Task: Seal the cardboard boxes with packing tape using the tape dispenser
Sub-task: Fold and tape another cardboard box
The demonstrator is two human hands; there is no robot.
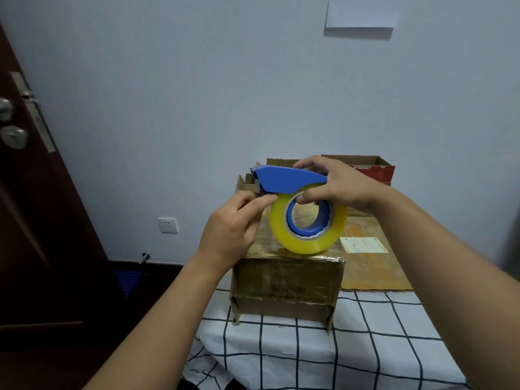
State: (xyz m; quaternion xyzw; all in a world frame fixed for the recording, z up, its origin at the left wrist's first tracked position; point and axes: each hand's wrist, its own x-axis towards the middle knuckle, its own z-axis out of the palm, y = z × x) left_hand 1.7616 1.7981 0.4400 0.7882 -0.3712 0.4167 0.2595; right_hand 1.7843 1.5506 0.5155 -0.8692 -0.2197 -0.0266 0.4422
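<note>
1. Head view: I see my right hand (340, 184) gripping the blue tape dispenser (289, 178), fingers curled over its handle and the thumb hooked inside the roll's core.
2. My left hand (233, 229) pinches at the front edge of the yellow tape roll (308, 220), thumb and forefinger closed just under the dispenser's nose; I cannot tell if a tape end is caught between them.
3. The dispenser's long axis runs left to right, its cutter end pointing left, the roll hanging below with its open core facing me.
4. It is held in the air above the taped cardboard box (284, 282).
5. That box sits on a checked tablecloth (309, 353).
6. A flat cardboard sheet (371, 266) lies just beside it on the right, with an open box (371, 167) behind.
</note>
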